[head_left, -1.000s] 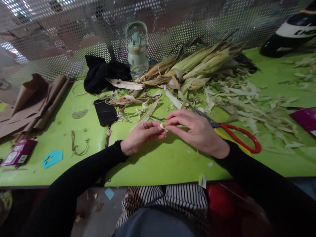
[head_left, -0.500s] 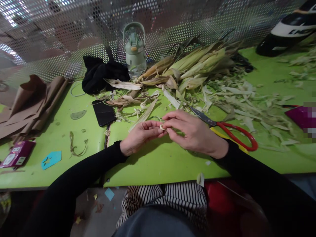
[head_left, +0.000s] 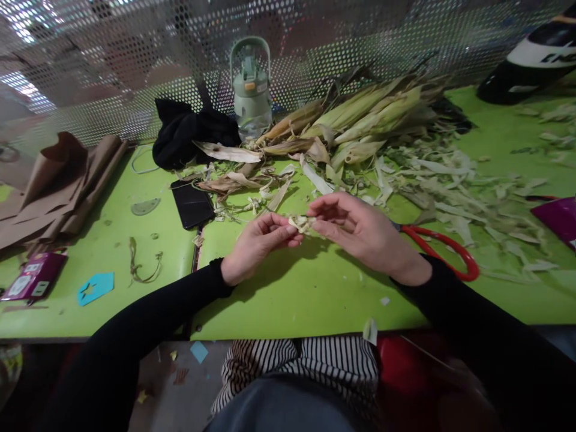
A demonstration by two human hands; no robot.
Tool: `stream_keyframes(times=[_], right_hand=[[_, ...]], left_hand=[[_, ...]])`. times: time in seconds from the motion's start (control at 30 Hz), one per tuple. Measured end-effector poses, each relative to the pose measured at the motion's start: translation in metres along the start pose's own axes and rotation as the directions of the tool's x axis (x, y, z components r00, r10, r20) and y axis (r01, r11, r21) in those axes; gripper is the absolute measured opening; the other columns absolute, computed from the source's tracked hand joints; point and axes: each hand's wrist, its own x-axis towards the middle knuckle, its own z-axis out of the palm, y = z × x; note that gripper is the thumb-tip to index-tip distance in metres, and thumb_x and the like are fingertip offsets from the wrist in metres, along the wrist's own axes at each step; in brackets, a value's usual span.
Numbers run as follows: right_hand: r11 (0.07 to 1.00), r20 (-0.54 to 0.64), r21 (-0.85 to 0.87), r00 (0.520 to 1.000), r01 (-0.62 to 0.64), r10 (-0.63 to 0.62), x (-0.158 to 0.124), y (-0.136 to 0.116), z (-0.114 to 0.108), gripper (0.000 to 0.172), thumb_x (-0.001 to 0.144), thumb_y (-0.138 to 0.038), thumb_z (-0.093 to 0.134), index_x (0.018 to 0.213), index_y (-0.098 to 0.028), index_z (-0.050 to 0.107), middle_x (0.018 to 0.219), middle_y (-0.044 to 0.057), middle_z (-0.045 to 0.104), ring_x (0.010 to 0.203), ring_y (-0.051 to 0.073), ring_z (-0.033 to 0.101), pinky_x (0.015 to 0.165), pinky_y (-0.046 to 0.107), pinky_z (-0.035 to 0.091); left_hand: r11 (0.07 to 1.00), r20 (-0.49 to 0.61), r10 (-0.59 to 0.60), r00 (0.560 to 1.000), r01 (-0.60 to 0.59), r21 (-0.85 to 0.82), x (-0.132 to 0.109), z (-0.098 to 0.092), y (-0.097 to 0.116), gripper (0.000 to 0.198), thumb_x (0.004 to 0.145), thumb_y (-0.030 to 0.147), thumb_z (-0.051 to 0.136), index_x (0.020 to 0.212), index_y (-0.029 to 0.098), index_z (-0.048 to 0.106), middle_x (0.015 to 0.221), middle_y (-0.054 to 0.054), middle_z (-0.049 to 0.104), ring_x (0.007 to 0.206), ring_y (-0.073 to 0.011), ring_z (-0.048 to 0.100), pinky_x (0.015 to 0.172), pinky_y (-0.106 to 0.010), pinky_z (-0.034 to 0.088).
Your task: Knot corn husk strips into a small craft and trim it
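Observation:
Above the green table, a small pale, twisted piece of corn husk (head_left: 300, 224) lies between my two hands. My left hand (head_left: 258, 245) pinches its left end with thumb and fingertips. At its right end, the thumb and fingers of my right hand (head_left: 362, 237) are closed on it. Scissors with red handles (head_left: 443, 249) lie beside my right wrist, their blades mostly hidden behind that hand. Beyond my hands are a heap of whole corn husks (head_left: 369, 123) and loose husk strips (head_left: 454, 186).
A black phone (head_left: 192, 204), black cloth (head_left: 191, 135) and pale green bottle (head_left: 251, 90) stand or lie behind my left hand. Brown paper (head_left: 67, 180), a blue paper cutout (head_left: 95, 289) and a purple box (head_left: 33, 276) are at left. A dark bottle (head_left: 526, 66) leans at back right.
My right hand has shifted a little right, and its fingers have loosened their bunching around the husk piece. More of that piece now shows between my hands. The whole view has shifted slightly.

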Motion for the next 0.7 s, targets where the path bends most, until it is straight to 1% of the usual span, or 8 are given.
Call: stream_keyframes(times=[0.07, 0.13, 0.27, 0.33, 0.4, 0.53, 0.63, 0.7], right_hand=[[0.999, 0.01, -0.039, 1.0, -0.021, 0.022, 0.001, 0.001, -0.002, 0.03, 0.086, -0.044, 0.067, 0.107, -0.022, 0.067, 0.097, 0.006, 0.074, 0.084, 0.021, 0.069, 0.078, 0.037, 0.058], [0.998, 0.034, -0.061, 0.999, -0.035, 0.037, 0.002, 0.002, -0.003, 0.029, 0.088, -0.044, 0.065, 0.104, -0.021, 0.07, 0.092, 0.006, 0.074, 0.08, 0.02, 0.069, 0.075, 0.035, 0.057], [0.997, 0.092, 0.032, 0.993, -0.071, 0.068, 0.003, 0.004, 0.0, 0.026, 0.087, -0.046, 0.066, 0.093, -0.02, 0.07, 0.084, 0.003, 0.072, 0.071, 0.016, 0.064, 0.063, 0.029, 0.052], [0.993, 0.086, 0.077, 0.993, -0.091, 0.085, 0.002, 0.004, 0.0, 0.026, 0.086, -0.045, 0.067, 0.09, -0.02, 0.069, 0.082, 0.002, 0.07, 0.069, 0.015, 0.061, 0.061, 0.028, 0.05], [0.991, 0.051, 0.092, 0.994, -0.098, 0.094, 0.002, 0.003, -0.001, 0.024, 0.085, -0.045, 0.068, 0.088, -0.02, 0.068, 0.078, 0.001, 0.067, 0.067, 0.014, 0.059, 0.061, 0.028, 0.048], [0.991, 0.005, 0.088, 0.995, -0.098, 0.098, 0.002, 0.002, -0.001, 0.023, 0.086, -0.044, 0.068, 0.087, -0.021, 0.066, 0.075, 0.0, 0.064, 0.066, 0.014, 0.056, 0.062, 0.028, 0.046], [0.992, 0.021, 0.088, 0.995, -0.094, 0.093, 0.002, 0.004, 0.001, 0.023, 0.087, -0.045, 0.067, 0.086, -0.021, 0.065, 0.077, 0.001, 0.065, 0.067, 0.015, 0.057, 0.062, 0.029, 0.047], [0.993, 0.035, 0.083, 0.996, -0.089, 0.087, 0.002, 0.005, 0.003, 0.023, 0.088, -0.044, 0.066, 0.088, -0.022, 0.065, 0.079, 0.001, 0.066, 0.068, 0.015, 0.058, 0.062, 0.029, 0.049]], left_hand=[[1.0, -0.011, 0.023, 1.0, -0.023, 0.002, 0.001, -0.001, 0.001, 0.024, 0.077, 0.026, 0.079, 0.082, 0.014, 0.059, 0.08, 0.0, 0.074, 0.074, -0.0095, 0.069, 0.083, -0.028, 0.055], [1.0, 0.001, 0.019, 1.0, -0.019, 0.009, 0.001, -0.002, 0.002, 0.023, 0.076, 0.024, 0.078, 0.081, 0.014, 0.058, 0.079, 0.0, 0.073, 0.073, -0.0096, 0.069, 0.08, -0.027, 0.056], [0.999, 0.02, -0.002, 1.0, 0.001, 0.04, -0.002, 0.0, 0.003, 0.022, 0.076, 0.021, 0.076, 0.079, 0.015, 0.055, 0.076, 0.001, 0.07, 0.072, -0.0098, 0.068, 0.07, -0.023, 0.054], [0.998, 0.024, -0.001, 1.0, -0.001, 0.057, -0.004, 0.002, 0.006, 0.02, 0.076, 0.019, 0.074, 0.08, 0.016, 0.054, 0.074, 0.002, 0.068, 0.072, -0.0092, 0.066, 0.067, -0.021, 0.052], [0.997, 0.034, -0.006, 0.999, 0.004, 0.077, -0.006, 0.003, 0.009, 0.02, 0.076, 0.016, 0.072, 0.089, 0.017, 0.057, 0.073, 0.003, 0.065, 0.07, -0.0091, 0.065, 0.065, -0.021, 0.051], [0.993, 0.065, -0.045, 0.997, 0.038, 0.11, -0.007, 0.003, 0.013, 0.036, 0.076, 0.013, 0.066, 0.111, 0.018, 0.063, 0.073, 0.004, 0.062, 0.069, -0.0093, 0.062, 0.065, -0.021, 0.049], [0.992, 0.089, -0.083, 0.993, 0.073, 0.106, -0.007, 0.002, 0.012, 0.032, 0.076, 0.013, 0.063, 0.107, 0.018, 0.066, 0.072, 0.004, 0.06, 0.066, -0.0084, 0.059, 0.067, -0.023, 0.05], [0.991, 0.088, -0.094, 0.992, 0.086, 0.099, -0.007, 0.001, 0.011, 0.027, 0.077, 0.014, 0.064, 0.103, 0.018, 0.067, 0.076, 0.002, 0.062, 0.068, -0.0091, 0.061, 0.069, -0.024, 0.051]])
